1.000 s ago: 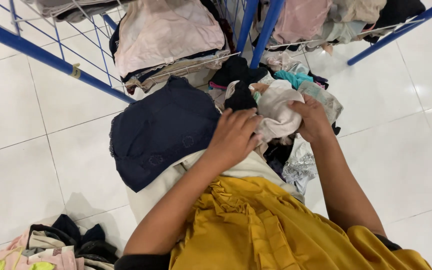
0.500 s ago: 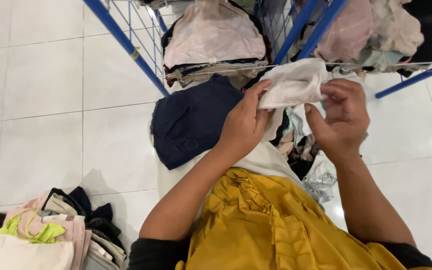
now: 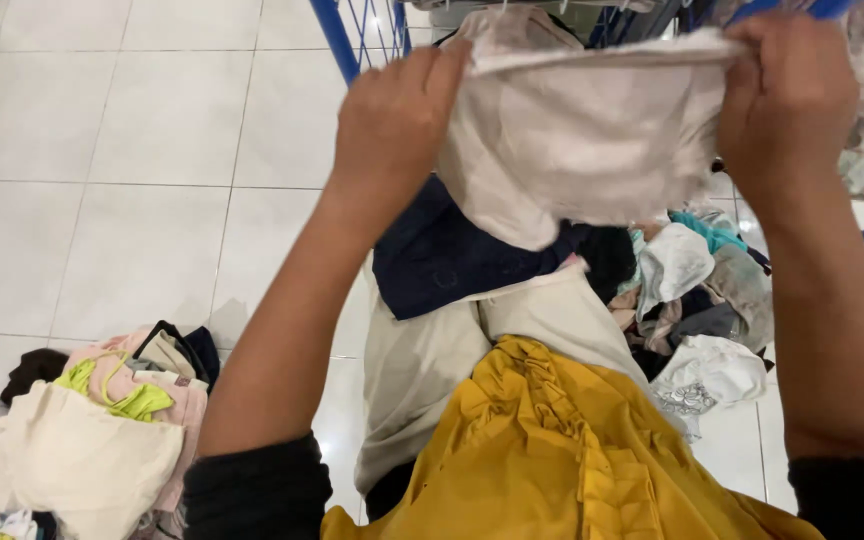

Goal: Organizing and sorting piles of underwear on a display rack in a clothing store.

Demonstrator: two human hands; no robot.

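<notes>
Head view. Left hand (image 3: 392, 120) and right hand (image 3: 787, 100) hold a pale beige garment (image 3: 582, 140) stretched between them at the upper centre of the frame, fingers pinching its top edge. Judged mid-sorting: a loose heap of clothes (image 3: 692, 290) lies unsorted at centre right, while a stacked pile (image 3: 102, 430) sits on the floor (image 3: 122, 180) at lower left.
</notes>
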